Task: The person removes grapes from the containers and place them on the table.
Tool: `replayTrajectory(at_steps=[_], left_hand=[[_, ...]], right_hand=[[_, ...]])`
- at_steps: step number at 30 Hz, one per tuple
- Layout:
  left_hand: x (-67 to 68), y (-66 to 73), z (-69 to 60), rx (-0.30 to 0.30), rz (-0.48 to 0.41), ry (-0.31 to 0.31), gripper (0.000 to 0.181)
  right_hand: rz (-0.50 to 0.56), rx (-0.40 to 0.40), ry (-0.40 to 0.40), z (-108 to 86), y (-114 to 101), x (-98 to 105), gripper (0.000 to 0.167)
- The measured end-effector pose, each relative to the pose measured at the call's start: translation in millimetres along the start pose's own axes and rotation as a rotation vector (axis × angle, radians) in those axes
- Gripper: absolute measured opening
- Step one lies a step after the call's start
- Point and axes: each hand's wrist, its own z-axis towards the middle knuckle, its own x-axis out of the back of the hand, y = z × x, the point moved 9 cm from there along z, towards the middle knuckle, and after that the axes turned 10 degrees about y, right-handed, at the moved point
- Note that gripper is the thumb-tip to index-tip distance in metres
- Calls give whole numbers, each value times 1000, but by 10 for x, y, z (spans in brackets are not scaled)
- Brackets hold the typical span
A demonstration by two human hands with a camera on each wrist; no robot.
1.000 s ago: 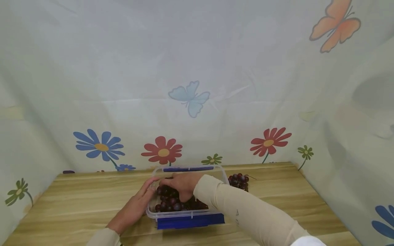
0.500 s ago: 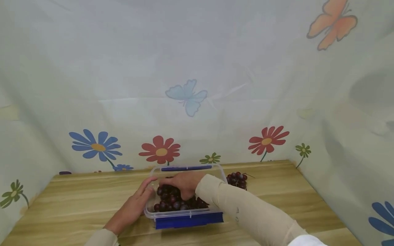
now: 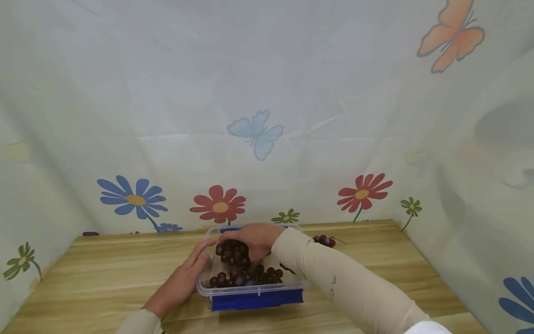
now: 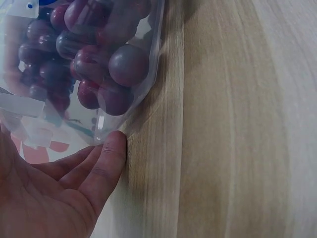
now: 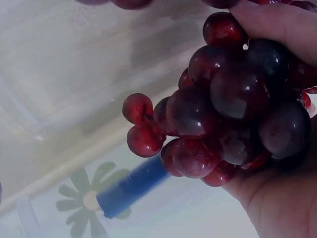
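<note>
A clear plastic container (image 3: 235,292) with blue latches (image 3: 257,300) stands on the table. My right hand (image 3: 256,235) grips a bunch of dark red grapes (image 3: 231,253) above the container's left half. In the right wrist view, this bunch (image 5: 223,109) fills the space between thumb and palm. Other grapes (image 3: 267,275) lie inside along the near wall. My left hand (image 3: 185,277) rests against the container's left side with extended fingers. Up close in the left wrist view, its fingertips (image 4: 115,144) touch the clear wall low down, beside grapes (image 4: 129,64) seen through the plastic.
Another grape bunch (image 3: 324,240) lies on the table right of the container, partly hidden behind the right sleeve (image 3: 342,278). A wood-patterned surface (image 3: 125,260) spreads around, backed by a white sheet (image 3: 187,93) printed with flowers and butterflies.
The right hand has risen slightly, lifting a grape bunch off the others in the container. The grapes at the near right now show more. The left hand stays in place.
</note>
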Motion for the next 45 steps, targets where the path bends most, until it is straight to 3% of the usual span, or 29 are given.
replayTrajectory(at_steps=[5,29,45], left_hand=[[-6,-2,4,9,5,-10,55],[3,-73,15,4,-2,-3,55],[-17,-60,36,3,15,-9,57]], right_hand=[[3,-18,2,-30,1,90,94],[18,42,-29,-200,-151,386,87],[-25,76,-39,-323,-210,605,91]])
